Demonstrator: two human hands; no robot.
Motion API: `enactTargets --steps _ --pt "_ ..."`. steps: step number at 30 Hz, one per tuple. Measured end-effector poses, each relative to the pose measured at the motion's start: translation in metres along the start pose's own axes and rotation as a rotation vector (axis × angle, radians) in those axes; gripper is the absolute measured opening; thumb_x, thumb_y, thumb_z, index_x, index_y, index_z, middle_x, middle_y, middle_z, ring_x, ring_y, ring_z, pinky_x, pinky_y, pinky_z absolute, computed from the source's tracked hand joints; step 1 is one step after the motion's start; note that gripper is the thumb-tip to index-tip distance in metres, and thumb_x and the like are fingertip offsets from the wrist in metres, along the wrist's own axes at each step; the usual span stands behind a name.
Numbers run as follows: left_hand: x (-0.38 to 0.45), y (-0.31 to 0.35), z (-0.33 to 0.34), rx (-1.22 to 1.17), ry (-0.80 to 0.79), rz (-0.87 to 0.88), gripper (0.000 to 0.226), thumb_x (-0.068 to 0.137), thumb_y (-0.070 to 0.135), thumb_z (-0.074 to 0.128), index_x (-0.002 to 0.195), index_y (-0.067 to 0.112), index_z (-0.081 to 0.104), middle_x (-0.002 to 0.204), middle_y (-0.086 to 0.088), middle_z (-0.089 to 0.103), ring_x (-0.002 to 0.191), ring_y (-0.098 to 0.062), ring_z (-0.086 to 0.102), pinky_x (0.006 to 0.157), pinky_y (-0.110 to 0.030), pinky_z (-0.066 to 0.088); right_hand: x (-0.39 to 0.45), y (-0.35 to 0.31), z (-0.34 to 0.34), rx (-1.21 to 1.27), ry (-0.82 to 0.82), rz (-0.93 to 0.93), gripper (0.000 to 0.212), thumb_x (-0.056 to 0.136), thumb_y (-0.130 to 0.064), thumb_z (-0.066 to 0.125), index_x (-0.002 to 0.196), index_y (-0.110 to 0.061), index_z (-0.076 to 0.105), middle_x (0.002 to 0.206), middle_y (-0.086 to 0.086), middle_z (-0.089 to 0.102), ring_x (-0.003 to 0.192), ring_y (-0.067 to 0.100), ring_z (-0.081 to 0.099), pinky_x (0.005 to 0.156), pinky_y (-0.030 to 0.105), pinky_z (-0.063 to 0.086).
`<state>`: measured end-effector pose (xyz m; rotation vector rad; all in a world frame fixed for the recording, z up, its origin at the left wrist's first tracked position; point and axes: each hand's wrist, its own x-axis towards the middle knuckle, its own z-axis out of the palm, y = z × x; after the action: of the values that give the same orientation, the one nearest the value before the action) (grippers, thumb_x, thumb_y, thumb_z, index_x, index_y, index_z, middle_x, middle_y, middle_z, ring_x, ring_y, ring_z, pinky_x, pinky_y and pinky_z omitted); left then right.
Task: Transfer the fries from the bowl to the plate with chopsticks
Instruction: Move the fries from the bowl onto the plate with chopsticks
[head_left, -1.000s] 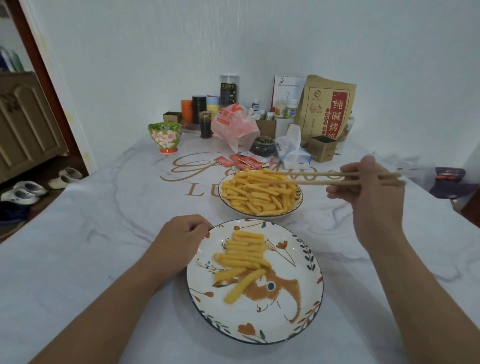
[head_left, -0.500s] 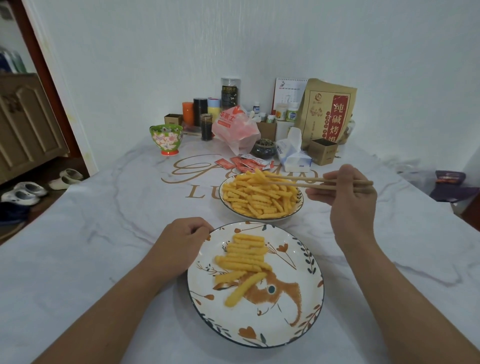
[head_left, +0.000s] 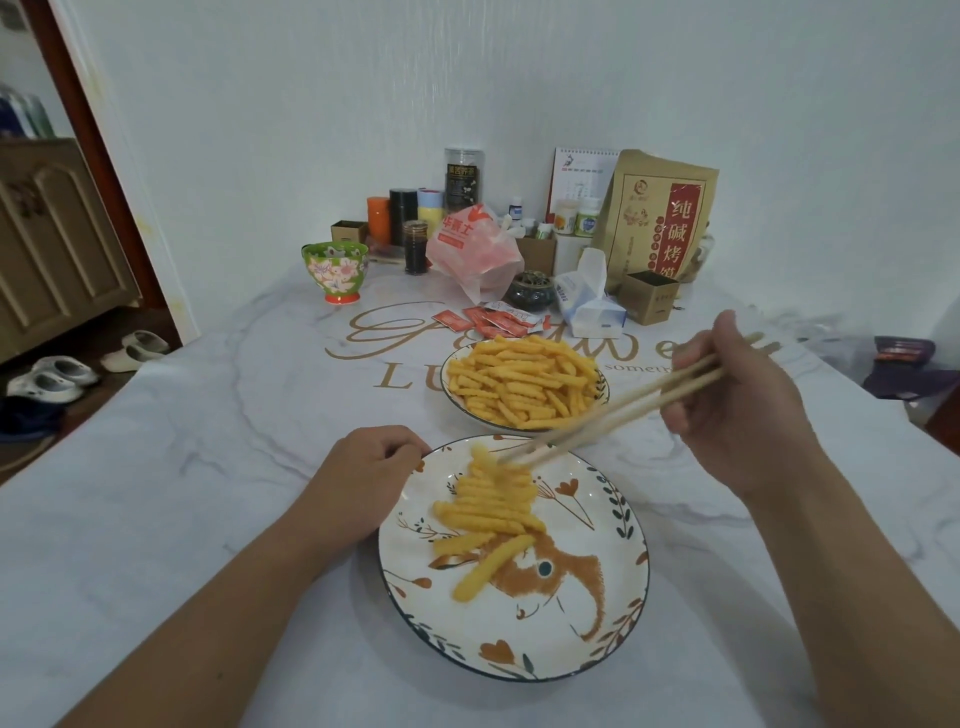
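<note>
A white bowl (head_left: 445, 385) heaped with crinkle fries (head_left: 519, 382) sits in the middle of the marble table. In front of it lies a patterned plate (head_left: 597, 613) with a row of several fries (head_left: 488, 506). My right hand (head_left: 743, 415) grips wooden chopsticks (head_left: 613, 410) that slope down left over the bowl's near rim. Their tips are over the plate's far edge, touching a blurred fry (head_left: 480, 460) there. My left hand (head_left: 363, 475) rests as a loose fist on the table against the plate's left rim.
At the far end stand a green flowered cup (head_left: 335, 270), jars, a pink plastic bag (head_left: 475, 249), sauce packets (head_left: 493, 319), a tissue pack (head_left: 589, 304), small boxes and a brown paper bag (head_left: 660, 218). The table's left edge drops to a floor with shoes (head_left: 52, 376).
My right hand has swung the chopsticks from level over the bowl down to the plate's far edge, bringing a fry along. My left hand has stayed by the plate.
</note>
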<state>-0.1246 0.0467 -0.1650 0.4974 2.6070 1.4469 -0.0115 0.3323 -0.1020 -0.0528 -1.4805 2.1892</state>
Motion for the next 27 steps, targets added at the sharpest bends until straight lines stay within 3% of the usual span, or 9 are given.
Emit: enactTargets --steps 2,4,7,11,15,20,23,27 --pt "0.0 0.0 0.0 0.012 0.004 0.003 0.032 0.098 0.012 0.054 0.08 0.023 0.078 0.078 0.013 0.075 0.077 -0.006 0.066 0.064 -0.021 0.046 -0.003 -0.001 -0.003 -0.056 -0.164 0.084 0.056 0.101 -0.042 0.04 0.062 -0.009 0.064 0.051 0.008 0.046 0.033 0.022 0.05 0.038 0.019 0.041" --pt "-0.001 0.0 0.001 0.018 0.005 0.004 0.032 0.098 0.012 0.054 0.08 0.023 0.078 0.079 0.014 0.075 0.075 -0.004 0.066 0.062 -0.019 0.045 -0.005 -0.001 -0.003 -0.13 -0.307 0.152 0.053 0.096 -0.048 0.054 0.065 -0.007 0.063 0.052 0.01 0.046 0.032 0.025 0.051 0.038 0.021 0.043" --pt "0.0 -0.001 0.0 0.021 0.001 0.011 0.032 0.098 0.013 0.054 0.079 0.024 0.077 0.081 0.012 0.075 0.076 -0.005 0.066 0.061 -0.018 0.045 -0.007 0.002 0.001 -0.252 -0.383 0.166 0.055 0.081 -0.059 0.073 0.069 -0.006 0.063 0.053 0.014 0.049 0.036 0.028 0.054 0.04 0.025 0.044" --pt "-0.001 0.001 0.0 0.04 0.005 0.024 0.032 0.099 0.012 0.053 0.081 0.023 0.077 0.084 0.008 0.076 0.082 -0.008 0.067 0.066 -0.022 0.047 -0.007 0.003 0.007 -0.271 -0.28 0.086 0.047 0.09 -0.046 0.055 0.066 -0.008 0.065 0.052 0.019 0.049 0.037 0.028 0.053 0.04 0.028 0.043" --pt "-0.001 0.002 0.0 0.03 -0.004 0.016 0.033 0.099 0.012 0.052 0.081 0.025 0.077 0.08 0.012 0.075 0.077 -0.002 0.065 0.064 -0.019 0.044 -0.005 0.0 0.005 -0.158 -0.085 -0.04 0.048 0.101 -0.036 0.047 0.064 -0.011 0.066 0.052 0.01 0.051 0.038 0.022 0.051 0.041 0.026 0.042" --pt "0.0 0.001 0.0 0.028 -0.009 0.011 0.033 0.1 0.013 0.053 0.08 0.025 0.077 0.078 0.019 0.074 0.071 0.001 0.065 0.061 -0.018 0.044 0.002 0.006 0.0 -0.193 0.269 -0.264 0.036 0.107 -0.03 0.048 0.085 -0.008 0.065 0.066 0.008 0.067 0.061 0.027 0.071 0.059 0.031 0.059" --pt "0.001 0.0 0.0 0.043 -0.003 0.018 0.032 0.1 0.013 0.053 0.081 0.024 0.077 0.078 0.015 0.074 0.073 -0.001 0.065 0.062 -0.018 0.043 0.003 0.014 0.003 -0.277 0.315 -0.319 0.037 0.108 -0.028 0.047 0.087 -0.007 0.068 0.073 0.012 0.069 0.067 0.031 0.074 0.063 0.034 0.061" --pt "0.002 -0.002 0.001 0.042 -0.004 0.023 0.033 0.099 0.011 0.053 0.08 0.024 0.076 0.077 0.021 0.073 0.066 0.007 0.062 0.054 -0.011 0.039 0.002 0.021 0.011 -0.33 0.312 -0.301 0.041 0.107 -0.032 0.046 0.082 -0.006 0.066 0.068 0.008 0.071 0.064 0.035 0.074 0.06 0.035 0.062"
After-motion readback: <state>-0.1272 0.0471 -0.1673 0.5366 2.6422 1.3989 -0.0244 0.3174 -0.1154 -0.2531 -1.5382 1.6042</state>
